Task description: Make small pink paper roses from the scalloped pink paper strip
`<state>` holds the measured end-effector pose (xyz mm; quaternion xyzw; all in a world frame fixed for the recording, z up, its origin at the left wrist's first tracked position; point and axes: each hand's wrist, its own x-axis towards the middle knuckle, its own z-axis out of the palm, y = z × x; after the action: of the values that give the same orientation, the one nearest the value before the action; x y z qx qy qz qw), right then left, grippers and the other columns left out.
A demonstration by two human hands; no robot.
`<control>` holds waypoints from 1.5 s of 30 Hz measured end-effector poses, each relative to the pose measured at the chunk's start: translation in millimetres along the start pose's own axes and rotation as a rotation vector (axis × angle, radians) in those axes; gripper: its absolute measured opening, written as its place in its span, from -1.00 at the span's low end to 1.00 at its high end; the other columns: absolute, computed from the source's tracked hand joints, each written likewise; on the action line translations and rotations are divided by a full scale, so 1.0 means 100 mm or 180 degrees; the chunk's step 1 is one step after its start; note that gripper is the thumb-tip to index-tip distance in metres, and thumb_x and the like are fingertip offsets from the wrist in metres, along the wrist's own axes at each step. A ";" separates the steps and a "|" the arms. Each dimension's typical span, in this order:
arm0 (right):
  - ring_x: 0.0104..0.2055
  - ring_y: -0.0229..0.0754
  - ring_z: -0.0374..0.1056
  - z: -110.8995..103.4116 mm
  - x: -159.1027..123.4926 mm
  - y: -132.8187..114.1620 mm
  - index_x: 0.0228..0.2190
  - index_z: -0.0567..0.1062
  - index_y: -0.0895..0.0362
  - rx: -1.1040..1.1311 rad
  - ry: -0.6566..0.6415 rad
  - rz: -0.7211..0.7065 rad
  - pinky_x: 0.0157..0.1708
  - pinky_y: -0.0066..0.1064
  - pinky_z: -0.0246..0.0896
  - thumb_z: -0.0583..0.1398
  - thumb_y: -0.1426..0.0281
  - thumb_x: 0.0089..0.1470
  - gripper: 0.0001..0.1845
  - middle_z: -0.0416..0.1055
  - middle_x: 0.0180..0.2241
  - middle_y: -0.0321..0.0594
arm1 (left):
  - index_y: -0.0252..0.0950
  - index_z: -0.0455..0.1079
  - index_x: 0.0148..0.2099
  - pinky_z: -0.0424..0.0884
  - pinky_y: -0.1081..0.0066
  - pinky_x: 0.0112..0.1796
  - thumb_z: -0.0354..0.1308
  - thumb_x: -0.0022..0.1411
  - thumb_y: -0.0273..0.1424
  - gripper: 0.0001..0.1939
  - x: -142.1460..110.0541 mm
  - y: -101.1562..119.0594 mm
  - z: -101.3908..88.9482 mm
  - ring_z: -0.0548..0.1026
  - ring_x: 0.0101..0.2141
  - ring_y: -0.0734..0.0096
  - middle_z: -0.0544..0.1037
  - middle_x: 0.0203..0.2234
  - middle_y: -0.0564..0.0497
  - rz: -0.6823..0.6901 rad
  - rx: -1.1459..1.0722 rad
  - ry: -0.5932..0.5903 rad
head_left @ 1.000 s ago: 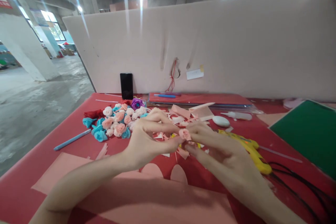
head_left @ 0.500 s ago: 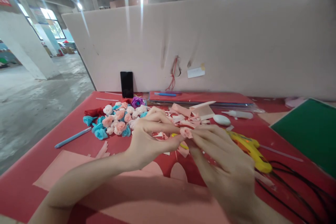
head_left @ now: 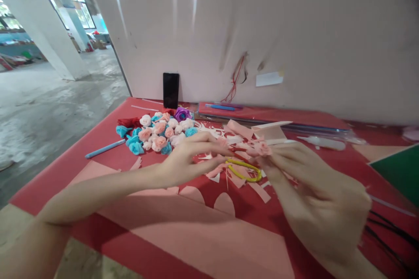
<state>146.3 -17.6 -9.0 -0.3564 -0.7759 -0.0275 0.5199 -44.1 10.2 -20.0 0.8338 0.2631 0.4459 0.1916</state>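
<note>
A small pink paper rose (head_left: 262, 148) sits between the fingertips of my right hand (head_left: 314, 187), which are closed on it. To its left, my left hand (head_left: 190, 157) is apart from the rose, its fingers stretched out and slightly spread over paper scraps. Yellow-handled scissors (head_left: 244, 171) lie on the scraps between the hands, their blades partly hidden. Two rounded pink petals (head_left: 224, 204) lie near a large pink sheet (head_left: 196, 231) in front of me. Finished paper roses (head_left: 159, 128) in pink, white, blue, purple and red are heaped at the left.
A phone (head_left: 170, 90) leans on the white partition (head_left: 203, 43). A blue pen (head_left: 104, 149) lies at the left of the red table (head_left: 94, 172). At the back right are a small white bottle (head_left: 322, 142) and a green board (head_left: 397, 170). Black cables (head_left: 389, 226) run along the right.
My left hand has come off the rose and opened. My right hand has moved right with the rose. The view has shifted, and the yellow glue gun is now hidden.
</note>
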 end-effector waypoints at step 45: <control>-0.43 -0.16 0.30 0.70 -0.78 0.14 -0.39 0.53 0.25 -0.0386 -0.1087 -0.1310 -0.28 -0.28 0.16 -0.01 0.61 0.12 -0.69 0.50 -0.51 -0.15 | -0.14 0.47 -0.17 -0.11 0.10 0.19 0.02 0.21 -0.49 -0.76 -1.39 -0.21 -0.49 0.44 -0.09 0.32 0.60 -0.22 0.08 -0.0882 0.2146 -0.0945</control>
<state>115.3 -18.8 -109.8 -0.2212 -0.9053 -0.1185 0.3427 -155.6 -54.1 -95.2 0.8620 0.4743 0.1789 0.0013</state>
